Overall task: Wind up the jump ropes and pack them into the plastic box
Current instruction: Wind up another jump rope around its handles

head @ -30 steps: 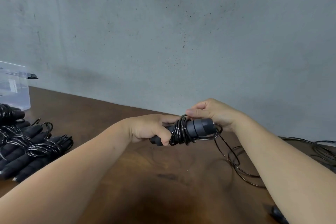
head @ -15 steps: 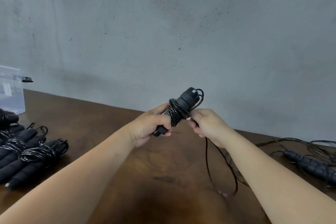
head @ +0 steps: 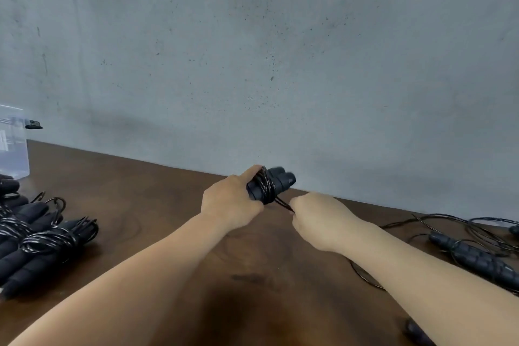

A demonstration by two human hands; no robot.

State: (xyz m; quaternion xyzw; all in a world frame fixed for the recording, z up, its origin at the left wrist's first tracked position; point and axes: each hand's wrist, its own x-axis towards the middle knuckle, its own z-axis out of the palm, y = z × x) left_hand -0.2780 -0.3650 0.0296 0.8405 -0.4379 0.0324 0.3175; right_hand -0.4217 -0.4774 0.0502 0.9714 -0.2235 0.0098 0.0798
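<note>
The left hand (head: 231, 203) grips the black foam-handled jump rope bundle (head: 269, 184), lowered since a moment ago above the dark wooden worktop's (head: 140, 191) back edge; the right hand (head: 317, 218) pinches its thin black cord tail (head: 283, 203) taut; winding looks nearly finished.

No text, brand, number or sign can be read anywhere in the head view. The clear plastic box (head: 13, 149) at the far left edge carries a pale patch on its wall that may be a label, but it is too blurred to show any letters. The black handles of the jump ropes (head: 45, 244) on the bench (head: 157, 205) show no printing that can be made out.
</note>
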